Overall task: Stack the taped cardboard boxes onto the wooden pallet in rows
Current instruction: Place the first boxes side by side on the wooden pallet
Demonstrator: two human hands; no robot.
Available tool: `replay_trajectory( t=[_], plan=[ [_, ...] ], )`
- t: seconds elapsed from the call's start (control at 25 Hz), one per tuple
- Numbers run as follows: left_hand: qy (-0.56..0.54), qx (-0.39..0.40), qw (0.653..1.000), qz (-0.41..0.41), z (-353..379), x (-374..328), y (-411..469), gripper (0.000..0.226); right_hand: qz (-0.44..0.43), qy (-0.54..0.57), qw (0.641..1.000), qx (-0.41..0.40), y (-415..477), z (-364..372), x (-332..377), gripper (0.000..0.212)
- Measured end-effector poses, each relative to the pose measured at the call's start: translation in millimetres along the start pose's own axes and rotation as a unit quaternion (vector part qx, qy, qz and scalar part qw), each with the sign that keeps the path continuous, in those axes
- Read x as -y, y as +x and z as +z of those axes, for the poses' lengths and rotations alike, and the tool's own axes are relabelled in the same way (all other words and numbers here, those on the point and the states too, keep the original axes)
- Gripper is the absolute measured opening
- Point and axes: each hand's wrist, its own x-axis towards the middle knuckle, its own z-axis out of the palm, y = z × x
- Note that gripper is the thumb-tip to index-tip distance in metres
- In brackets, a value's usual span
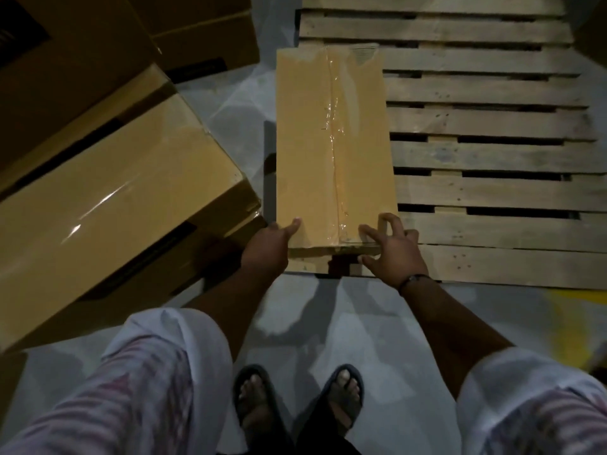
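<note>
— What sort of place is this?

— A warehouse or stockroom, by the look of it. A slatted wooden pallet [492, 152] lies flat on a smooth grey floor [328, 323], filling the view from twelve to three o'clock.

— Anything besides the pallet?

— Large cardboard cartons [115, 192] are crowded together from nine to eleven o'clock, the nearest sealed with glossy clear tape. A narrower taped box [305, 142] sits at twelve, at the pallet's left edge. At four o'clock there's a patch of yellow floor paint [565, 310]. The light is dim.
</note>
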Motion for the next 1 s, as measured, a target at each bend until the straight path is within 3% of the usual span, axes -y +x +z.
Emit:
replay_trajectory(
  t=[0.4,1.0],
  plan=[
    [-0.087,-0.031,0.994,0.053,22,6,-20,0.073,0.034,0.039,0.999,-0.015,-43,17,-2,0.06],
    [-0.099,-0.039,0.993,0.057,22,2,-32,0.074,0.035,0.075,0.997,0.0,-61,18,-3,0.061]
  ],
)
